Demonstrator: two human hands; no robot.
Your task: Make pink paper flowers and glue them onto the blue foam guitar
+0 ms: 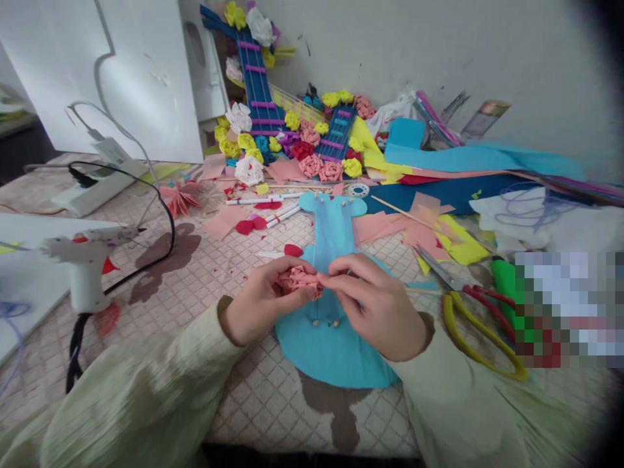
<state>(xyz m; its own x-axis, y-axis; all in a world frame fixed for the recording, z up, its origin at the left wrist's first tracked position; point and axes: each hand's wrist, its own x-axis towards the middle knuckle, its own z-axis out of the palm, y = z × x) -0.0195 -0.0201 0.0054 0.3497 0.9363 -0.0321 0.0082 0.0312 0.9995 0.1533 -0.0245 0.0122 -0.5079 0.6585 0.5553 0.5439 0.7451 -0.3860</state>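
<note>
A pink crepe paper flower (298,279) is gripped between the thumb and fingers of my left hand (263,296). My right hand (377,305) pinches the flower's right edge with thumb and forefinger. Beneath both hands lies a light blue paper guitar shape (336,357) with a rounded body, a neck and lobes at the top. Small light-coloured pegs (334,322) sit on its lower part, and more are near the top. My hands cover part of its middle.
A white hot glue gun (88,270) with a black cord stands at left, near a power strip (92,188). Red and yellow-handled scissors (453,279) lie at right. Decorated blue guitars (260,84) and paper flowers (248,171) fill the back. Pink paper scraps (424,214) lie about.
</note>
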